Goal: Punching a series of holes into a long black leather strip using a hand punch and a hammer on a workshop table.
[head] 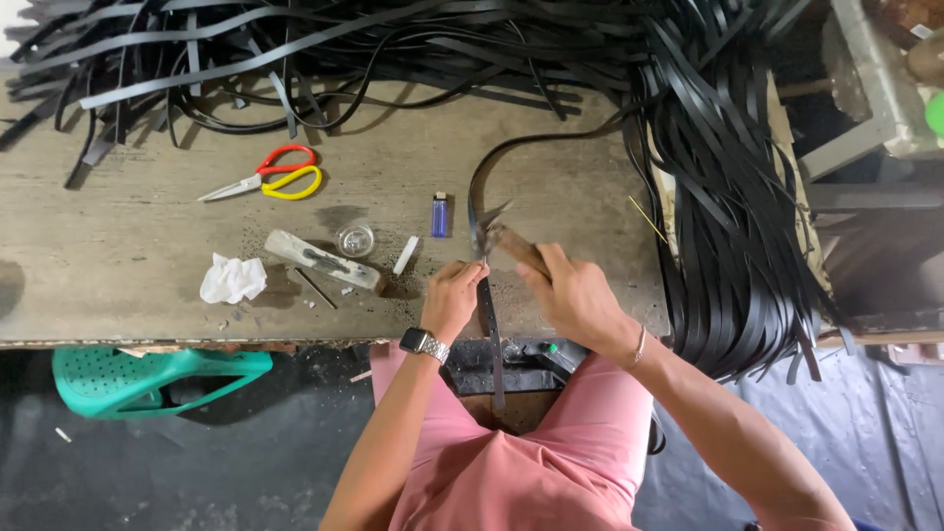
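A long black strap (489, 313) runs from the bench down over its front edge between my knees. My left hand (452, 298), with a watch on the wrist, pinches the strap against the bench top. My right hand (575, 295) grips a wooden-handled tool (513, 244) whose metal head rests on the strap just beyond my left fingers. The strap curves away in an arc toward the pile of black strips (728, 197) at the right.
On the worn wooden bench (118, 265) lie red-and-yellow scissors (270, 175), a blue lighter (440, 213), a small glass dish (355, 239), a white block tool (322, 260), a crumpled tissue (232, 279). More black strips (295, 49) lie along the back. A green plastic stool (147, 379) stands below left.
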